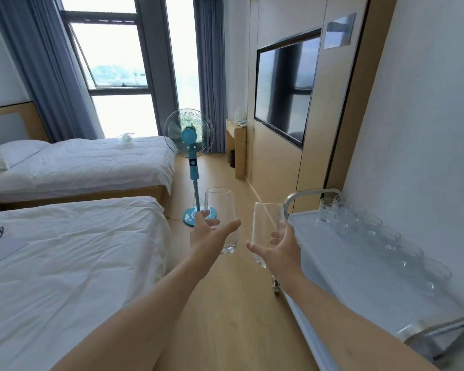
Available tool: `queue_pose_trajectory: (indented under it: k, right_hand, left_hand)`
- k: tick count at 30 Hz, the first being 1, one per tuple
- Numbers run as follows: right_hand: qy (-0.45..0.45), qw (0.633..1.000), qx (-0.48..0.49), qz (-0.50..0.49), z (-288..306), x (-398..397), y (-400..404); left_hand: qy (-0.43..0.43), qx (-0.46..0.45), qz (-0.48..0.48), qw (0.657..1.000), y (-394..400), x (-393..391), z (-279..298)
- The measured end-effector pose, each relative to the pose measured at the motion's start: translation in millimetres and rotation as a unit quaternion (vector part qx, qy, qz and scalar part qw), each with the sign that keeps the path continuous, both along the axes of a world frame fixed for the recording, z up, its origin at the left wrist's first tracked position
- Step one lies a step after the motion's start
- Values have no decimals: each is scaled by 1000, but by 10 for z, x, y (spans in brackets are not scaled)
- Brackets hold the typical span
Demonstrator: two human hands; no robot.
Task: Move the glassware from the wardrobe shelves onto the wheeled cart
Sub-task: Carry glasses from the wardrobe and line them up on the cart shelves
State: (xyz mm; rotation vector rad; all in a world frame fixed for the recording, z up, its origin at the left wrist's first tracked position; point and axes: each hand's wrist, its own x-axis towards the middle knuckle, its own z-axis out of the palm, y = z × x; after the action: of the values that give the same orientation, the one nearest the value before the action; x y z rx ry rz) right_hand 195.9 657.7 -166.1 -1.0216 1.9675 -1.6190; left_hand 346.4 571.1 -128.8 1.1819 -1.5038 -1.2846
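Fan [189,135] btwn beds [73,167] & cart [359,258], aisle ahead.

Two clear tall glasses [220,210] [267,228] upright, held beside cart [332,253]

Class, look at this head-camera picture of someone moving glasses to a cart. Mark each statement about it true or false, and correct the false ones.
1. Each hand holds a tall clear glass. True: the left hand grips one glass, the right hand another.
2. The cart is left of the person. False: the cart stands on the right.
3. Glasses already stand in a row on the cart. True: row of glasses.
4. The standing fan is red. False: the fan is blue.
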Motion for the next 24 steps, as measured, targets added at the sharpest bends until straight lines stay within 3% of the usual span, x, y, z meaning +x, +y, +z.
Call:
queue_pose_trajectory:
  k: [12, 24]
  right_hand:
    - [-25, 999, 22, 4, -418, -528, -1108]
    - [-84, 996, 39, -19, -900, -1699, -2309]
  left_hand:
    - [-34, 14, -3, 999, -1033, -474, -293]
    - [-109, 30, -27, 993, -2191, -1626, -670]
